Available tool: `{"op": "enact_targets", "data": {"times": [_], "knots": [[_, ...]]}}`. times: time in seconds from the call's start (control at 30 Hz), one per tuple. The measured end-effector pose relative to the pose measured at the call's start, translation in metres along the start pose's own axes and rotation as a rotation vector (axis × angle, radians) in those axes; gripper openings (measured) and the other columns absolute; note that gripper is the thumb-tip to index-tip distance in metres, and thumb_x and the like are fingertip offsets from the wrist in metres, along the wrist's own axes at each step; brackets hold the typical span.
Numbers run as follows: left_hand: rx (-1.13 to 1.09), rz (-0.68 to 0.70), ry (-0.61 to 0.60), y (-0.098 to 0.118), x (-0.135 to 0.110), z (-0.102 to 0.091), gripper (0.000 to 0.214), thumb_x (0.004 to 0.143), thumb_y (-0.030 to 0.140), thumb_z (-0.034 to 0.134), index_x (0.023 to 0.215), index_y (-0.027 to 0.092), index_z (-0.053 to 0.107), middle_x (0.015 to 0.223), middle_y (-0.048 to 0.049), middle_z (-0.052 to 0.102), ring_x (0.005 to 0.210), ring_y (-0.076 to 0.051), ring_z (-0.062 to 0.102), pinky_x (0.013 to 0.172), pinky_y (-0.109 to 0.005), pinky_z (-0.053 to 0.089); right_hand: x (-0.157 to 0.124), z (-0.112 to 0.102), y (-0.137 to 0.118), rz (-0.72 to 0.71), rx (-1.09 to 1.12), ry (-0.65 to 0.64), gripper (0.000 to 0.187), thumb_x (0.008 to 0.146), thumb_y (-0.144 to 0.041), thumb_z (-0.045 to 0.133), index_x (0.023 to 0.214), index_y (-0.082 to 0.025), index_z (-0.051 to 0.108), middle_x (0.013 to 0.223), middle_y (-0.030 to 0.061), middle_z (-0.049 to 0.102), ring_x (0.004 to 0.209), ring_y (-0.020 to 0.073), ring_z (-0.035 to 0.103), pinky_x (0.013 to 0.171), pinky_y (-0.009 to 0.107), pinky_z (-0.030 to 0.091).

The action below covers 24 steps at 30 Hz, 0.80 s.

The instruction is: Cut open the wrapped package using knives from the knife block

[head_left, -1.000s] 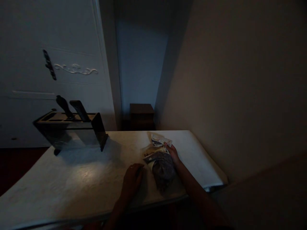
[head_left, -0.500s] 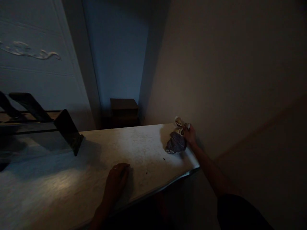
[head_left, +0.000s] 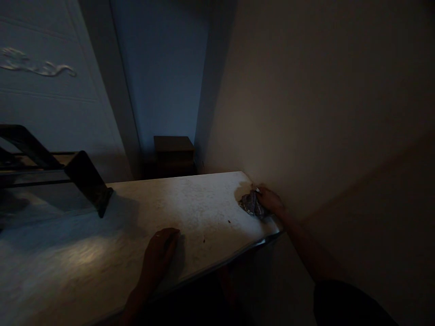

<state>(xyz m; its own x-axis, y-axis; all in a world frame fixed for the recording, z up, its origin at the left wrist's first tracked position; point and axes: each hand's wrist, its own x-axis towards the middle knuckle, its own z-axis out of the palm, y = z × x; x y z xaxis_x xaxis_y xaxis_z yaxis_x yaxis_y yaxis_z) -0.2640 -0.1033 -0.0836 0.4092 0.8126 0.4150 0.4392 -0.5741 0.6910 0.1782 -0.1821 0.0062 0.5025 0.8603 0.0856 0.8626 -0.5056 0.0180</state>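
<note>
At the far right end of the pale countertop (head_left: pixel 190 199), my right hand (head_left: pixel 269 200) is closed on a crumpled grey-purple cloth (head_left: pixel 252 203) with a whitish patterned edge. The cloth's lower part lies bunched on the surface, close to the wall. Two small dark specks lie on the counter, one dark crumb (head_left: pixel 229 221) just left of the cloth and another crumb (head_left: pixel 204 240) nearer the front edge. My left hand (head_left: pixel 161 246) rests on the counter, loosely bent, with a gap between thumb and fingers and nothing in it.
To the left stands a knife block (head_left: pixel 86 181) with black handles and a clear side. A plain wall (head_left: pixel 292 113) borders the counter on the right. Beyond its far edge, a low brown cabinet (head_left: pixel 173 144) sits in a dim recess, beside a white panel with raised ornament (head_left: pixel 37 68).
My right hand has lowered the cloth and pressed it into a tighter bunch near the counter's end. The view has shifted slightly to the right; my left hand stays resting.
</note>
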Motion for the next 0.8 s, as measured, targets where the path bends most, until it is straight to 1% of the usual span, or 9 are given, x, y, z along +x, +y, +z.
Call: {"op": "enact_targets", "data": {"times": [0.1,0.23,0.3,0.37,0.47,0.53,0.6,0.7,0.8], "knots": [[0.009,-0.005,-0.006,0.0,0.0,0.0,0.03,0.087,0.04,0.047,0.095,0.022,0.069,0.097,-0.0064,0.072,0.092,-0.024,0.066,0.084,-0.04,0.054,-0.001,-0.009,0.005,0.005,0.012,0.054,0.038,0.092,-0.037,0.044,0.117,-0.013,0.059,0.11,0.0159,0.067,0.096,0.0235,0.064,0.08,0.029,0.045],[-0.002,-0.021,-0.01,0.001,0.0,0.0,0.028,0.087,0.04,0.048,0.095,0.022,0.068,0.097,-0.0064,0.072,0.091,-0.023,0.066,0.085,-0.04,0.054,-0.016,-0.021,-0.011,-0.198,0.066,0.416,0.041,0.091,-0.036,0.046,0.121,-0.01,0.055,0.12,0.0191,0.061,0.111,0.0272,0.056,0.096,0.037,0.042],[-0.004,-0.019,-0.012,0.003,0.0,-0.001,0.027,0.087,0.039,0.048,0.094,0.021,0.068,0.097,-0.0064,0.071,0.092,-0.023,0.066,0.085,-0.04,0.053,-0.027,-0.028,-0.031,-0.33,0.122,0.531,0.038,0.093,-0.036,0.043,0.118,-0.011,0.058,0.121,0.0183,0.061,0.114,0.0274,0.054,0.096,0.039,0.042],[-0.005,-0.019,-0.013,0.005,-0.001,-0.002,0.027,0.087,0.038,0.048,0.095,0.021,0.068,0.097,-0.0063,0.071,0.093,-0.023,0.065,0.086,-0.04,0.053,-0.039,-0.031,-0.055,-0.465,0.163,0.486,0.035,0.096,-0.036,0.039,0.101,-0.014,0.065,0.103,0.0147,0.067,0.101,0.0251,0.06,0.092,0.037,0.043],[-0.012,-0.035,-0.016,0.009,-0.002,-0.002,0.026,0.088,0.036,0.047,0.095,0.021,0.067,0.097,-0.0065,0.071,0.092,-0.022,0.065,0.086,-0.04,0.052,-0.054,-0.024,-0.096,-0.554,0.197,0.226,0.051,0.1,-0.038,0.03,0.068,-0.017,0.064,0.069,0.0073,0.067,0.067,0.0166,0.063,0.07,0.027,0.044],[-0.027,-0.051,-0.012,0.012,-0.003,-0.002,0.025,0.088,0.035,0.048,0.093,0.02,0.067,0.095,-0.0072,0.071,0.091,-0.022,0.064,0.085,-0.04,0.051,-0.06,-0.01,-0.124,-0.525,0.132,0.062,0.054,0.1,-0.039,0.028,0.068,-0.018,0.066,0.065,0.0066,0.068,0.06,0.0152,0.063,0.061,0.025,0.041],[-0.05,-0.075,-0.002,0.016,-0.004,-0.002,0.024,0.088,0.033,0.047,0.094,0.02,0.067,0.097,-0.0081,0.07,0.094,-0.022,0.063,0.087,-0.04,0.05,-0.063,0.007,-0.15,-0.498,0.019,-0.024,0.051,0.1,-0.039,0.03,0.078,-0.019,0.07,0.072,0.0092,0.072,0.065,0.0178,0.067,0.058,0.025,0.04],[-0.07,-0.104,0.01,0.021,-0.006,-0.002,0.023,0.088,0.03,0.047,0.093,0.019,0.067,0.096,-0.009,0.07,0.094,-0.022,0.062,0.088,-0.041,0.048,-0.063,0.03,-0.183,-0.504,-0.061,-0.088,0.048,0.099,-0.039,0.03,0.089,-0.02,0.073,0.082,0.0118,0.074,0.074,0.0199,0.07,0.061,0.025,0.042],[-0.084,-0.122,-0.005,0.025,-0.009,-0.003,0.022,0.088,0.027,0.047,0.093,0.02,0.067,0.097,-0.0092,0.069,0.094,-0.023,0.061,0.087,-0.04,0.048,-0.062,0.043,-0.206,-0.526,-0.02,-0.076,0.047,0.098,-0.038,0.03,0.091,-0.021,0.073,0.086,0.0108,0.074,0.077,0.0207,0.071,0.063,0.025,0.045]]}}
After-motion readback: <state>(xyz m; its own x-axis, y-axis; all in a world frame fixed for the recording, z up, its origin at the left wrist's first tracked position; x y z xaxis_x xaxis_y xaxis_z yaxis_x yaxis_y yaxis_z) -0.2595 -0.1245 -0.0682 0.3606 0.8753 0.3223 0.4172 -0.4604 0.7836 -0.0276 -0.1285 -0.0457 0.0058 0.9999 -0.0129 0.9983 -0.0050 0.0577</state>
